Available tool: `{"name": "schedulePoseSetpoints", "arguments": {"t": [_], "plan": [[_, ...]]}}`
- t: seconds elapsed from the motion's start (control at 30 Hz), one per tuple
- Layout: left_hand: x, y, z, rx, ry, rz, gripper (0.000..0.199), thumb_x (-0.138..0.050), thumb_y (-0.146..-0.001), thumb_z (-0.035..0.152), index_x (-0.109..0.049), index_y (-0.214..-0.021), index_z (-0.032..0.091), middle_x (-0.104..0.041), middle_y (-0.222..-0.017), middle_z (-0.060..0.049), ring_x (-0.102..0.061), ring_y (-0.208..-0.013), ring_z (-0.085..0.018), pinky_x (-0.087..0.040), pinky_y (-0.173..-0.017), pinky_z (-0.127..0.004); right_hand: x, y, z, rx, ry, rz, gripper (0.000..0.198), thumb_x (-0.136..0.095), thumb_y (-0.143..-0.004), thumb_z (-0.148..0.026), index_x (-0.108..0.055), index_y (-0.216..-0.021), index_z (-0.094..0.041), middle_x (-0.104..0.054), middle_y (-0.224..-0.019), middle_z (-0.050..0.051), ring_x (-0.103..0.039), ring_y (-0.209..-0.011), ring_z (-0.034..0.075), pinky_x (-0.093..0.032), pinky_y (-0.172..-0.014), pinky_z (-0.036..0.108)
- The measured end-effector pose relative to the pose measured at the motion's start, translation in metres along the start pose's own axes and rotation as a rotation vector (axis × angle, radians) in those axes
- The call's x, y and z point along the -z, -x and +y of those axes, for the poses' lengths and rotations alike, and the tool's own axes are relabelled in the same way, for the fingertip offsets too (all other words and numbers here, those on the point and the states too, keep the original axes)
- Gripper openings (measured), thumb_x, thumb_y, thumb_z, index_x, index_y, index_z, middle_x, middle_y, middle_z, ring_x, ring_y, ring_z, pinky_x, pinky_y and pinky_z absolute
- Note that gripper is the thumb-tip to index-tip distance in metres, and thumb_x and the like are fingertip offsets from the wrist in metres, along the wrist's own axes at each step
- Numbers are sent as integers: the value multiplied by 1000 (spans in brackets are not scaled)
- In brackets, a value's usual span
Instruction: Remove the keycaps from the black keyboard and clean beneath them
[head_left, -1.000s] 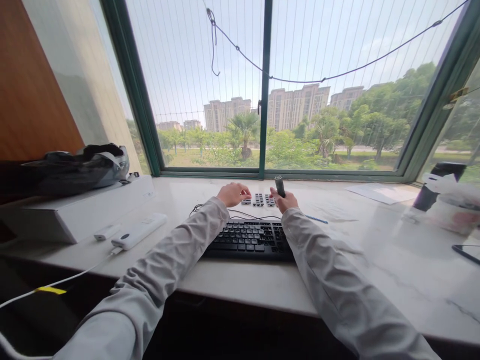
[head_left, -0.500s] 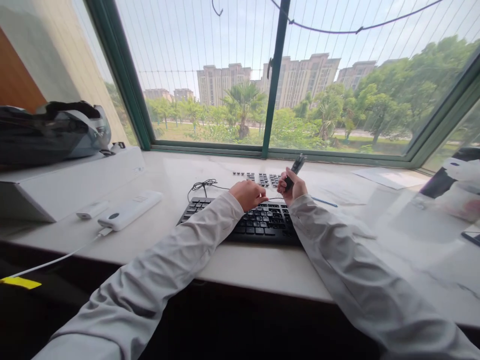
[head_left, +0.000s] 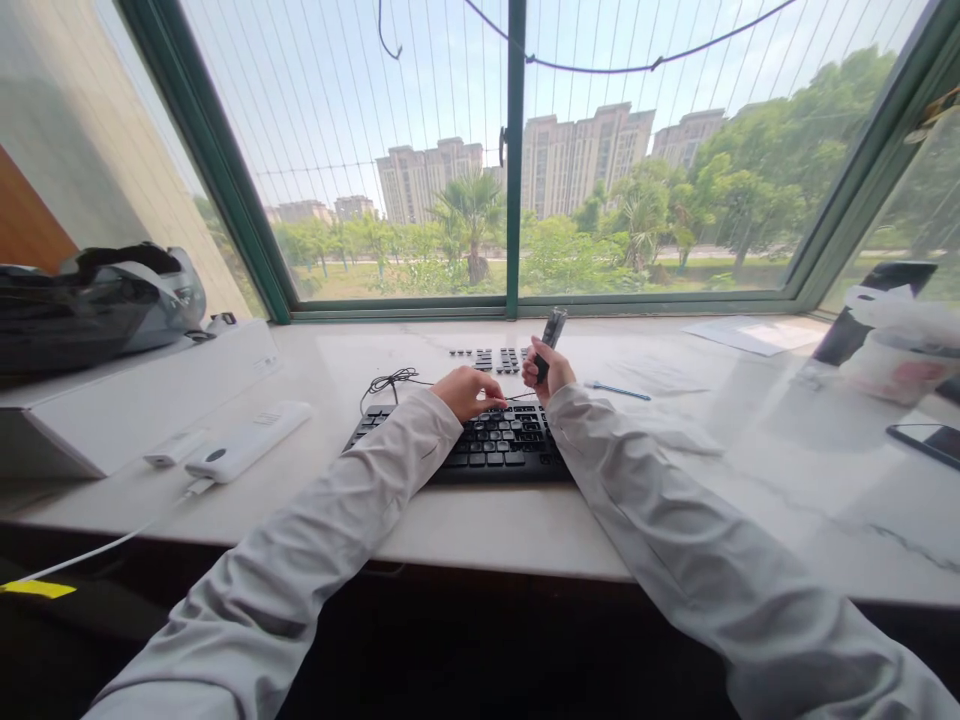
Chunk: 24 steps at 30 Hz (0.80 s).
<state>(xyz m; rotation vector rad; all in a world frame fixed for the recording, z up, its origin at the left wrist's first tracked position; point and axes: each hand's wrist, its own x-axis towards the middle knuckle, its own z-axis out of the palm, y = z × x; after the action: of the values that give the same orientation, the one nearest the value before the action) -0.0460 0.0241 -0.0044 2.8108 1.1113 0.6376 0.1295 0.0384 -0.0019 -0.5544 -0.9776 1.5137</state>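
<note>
A black keyboard [head_left: 491, 460] lies on the white countertop, with several keycaps gone at its right part and bare sockets showing there. My left hand [head_left: 466, 392] is over the keyboard's upper middle, thumb and fingers pinched together; whatever may be between them is too small to make out. My right hand [head_left: 551, 372] is closed around a short dark tool with a translucent upper end [head_left: 553, 328], held tilted above the keyboard's back right edge. Behind the hands, loose black keycaps [head_left: 484, 360] are laid out in rows, partly hidden by my right hand.
A coiled black cable [head_left: 391, 380] sits behind the keyboard, and a thin blue stick [head_left: 621, 391] lies to the right. White power bank [head_left: 251, 440], small white device [head_left: 174, 448] and white box [head_left: 135, 400] occupy the left. On the right are a phone [head_left: 930, 438] and paper [head_left: 754, 335].
The view has shifted right, so everything appears farther left. My left hand still pinches over the keyboard, and my right hand keeps hold of the dark tool.
</note>
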Motion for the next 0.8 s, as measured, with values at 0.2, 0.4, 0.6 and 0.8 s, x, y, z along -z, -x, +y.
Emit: {"name": "schedulePoseSetpoints", "arguments": {"t": [0.2,0.4,0.6,0.8], "plan": [[0,1,0,-17,109,-11,23,-68,-76,38,-75,-81,17,-72,-78,-4,-64,-73,-14,-45,-72,-22,-5,1,3,11,-9,-42,43,-73,-63,-47,-40,-58,-19,-32,-42,-8,-27,-37,4,-15,-36,21],[2,2,3,-48,211,-36,24,-71,-73,39,-76,-82,18,-72,-75,-3,-61,-67,-11,-44,-68,-20,-7,-2,13,-30,10,-45,44,-72,-63,-49,-39,-57,-20,-32,-40,-8,-26,-35,4,-12,-36,22],[2,2,3,-37,222,-25,28,-74,-68,43,-78,-82,20,-71,-73,-3,-58,-61,-11,-43,-62,-20,-8,0,18,-6,16,-52,46,-75,-57,-49,-39,-56,-20,-31,-42,-8,-24,-36,4,-12,-36,22],[1,1,5,-25,207,-3,27,-74,-68,44,-77,-78,19,-70,-70,-3,-58,-60,-10,-43,-62,-20,-7,3,17,-23,-2,-95,48,-76,-56,-51,-41,-56,-20,-32,-43,-8,-27,-38,4,-17,-36,21]]}}
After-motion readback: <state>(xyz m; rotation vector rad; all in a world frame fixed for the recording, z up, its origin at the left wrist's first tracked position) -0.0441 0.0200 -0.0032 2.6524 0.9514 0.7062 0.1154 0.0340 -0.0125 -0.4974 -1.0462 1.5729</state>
